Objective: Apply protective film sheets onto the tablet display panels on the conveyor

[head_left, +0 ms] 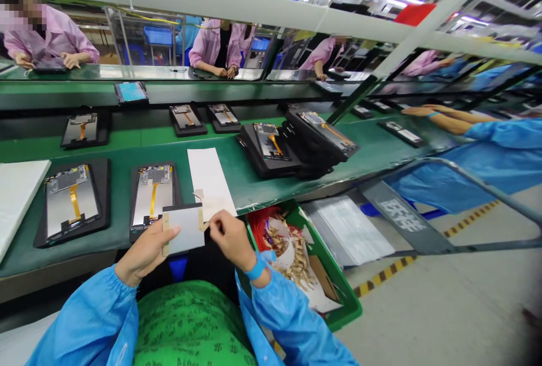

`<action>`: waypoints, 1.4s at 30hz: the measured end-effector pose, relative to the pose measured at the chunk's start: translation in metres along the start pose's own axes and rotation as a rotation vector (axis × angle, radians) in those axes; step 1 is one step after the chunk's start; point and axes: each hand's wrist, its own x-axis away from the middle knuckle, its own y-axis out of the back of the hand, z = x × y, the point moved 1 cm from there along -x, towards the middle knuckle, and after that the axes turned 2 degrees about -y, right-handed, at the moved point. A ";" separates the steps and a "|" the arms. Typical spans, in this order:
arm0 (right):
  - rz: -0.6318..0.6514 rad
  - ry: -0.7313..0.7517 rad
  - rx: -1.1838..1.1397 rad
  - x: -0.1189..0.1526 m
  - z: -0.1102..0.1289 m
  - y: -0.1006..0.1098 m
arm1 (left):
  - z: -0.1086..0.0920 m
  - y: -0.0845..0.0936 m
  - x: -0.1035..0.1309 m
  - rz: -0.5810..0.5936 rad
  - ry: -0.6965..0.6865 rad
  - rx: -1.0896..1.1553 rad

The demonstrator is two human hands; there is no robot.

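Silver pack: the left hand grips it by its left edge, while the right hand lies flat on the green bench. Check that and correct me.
The right hand is wrong: the head view shows it raised off the green bench, pinched at the tan tape on the pack's right edge. The left hand does grip the silver pack by its left edge.

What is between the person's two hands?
In the head view, a flat pale pack with tan strips: the left hand holds one edge, the right hand is at the other.
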 end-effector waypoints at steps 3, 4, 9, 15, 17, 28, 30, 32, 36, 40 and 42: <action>-0.303 -0.326 -0.146 -0.013 -0.027 0.022 | 0.001 0.003 -0.002 -0.041 0.032 0.037; -0.400 -0.376 -0.148 -0.015 -0.030 0.028 | 0.002 0.003 -0.004 -0.066 0.027 0.067; -0.233 0.020 -0.008 -0.004 0.015 0.012 | 0.007 -0.005 -0.020 -0.100 -0.038 0.231; 0.206 0.475 0.112 0.008 0.065 -0.014 | 0.009 -0.016 -0.028 -0.028 -0.091 0.321; 0.229 0.512 0.169 0.005 0.067 -0.012 | 0.010 -0.015 -0.028 -0.043 -0.101 0.326; 0.228 0.578 0.322 0.003 0.067 -0.018 | 0.018 -0.021 -0.030 0.022 -0.053 0.324; 0.171 0.418 0.184 -0.001 0.058 -0.020 | 0.020 -0.022 -0.026 0.082 -0.013 0.302; 0.078 0.221 0.053 -0.006 0.040 -0.011 | 0.023 -0.023 -0.021 0.120 0.027 0.264; -0.193 -0.291 0.142 -0.001 -0.030 0.041 | 0.029 -0.025 -0.015 0.125 0.115 0.241; -0.278 -0.744 0.414 0.041 -0.107 0.108 | 0.028 -0.029 -0.017 0.134 0.189 0.304; -0.266 -0.849 0.451 0.066 -0.127 0.129 | 0.029 -0.030 -0.021 0.108 0.197 0.303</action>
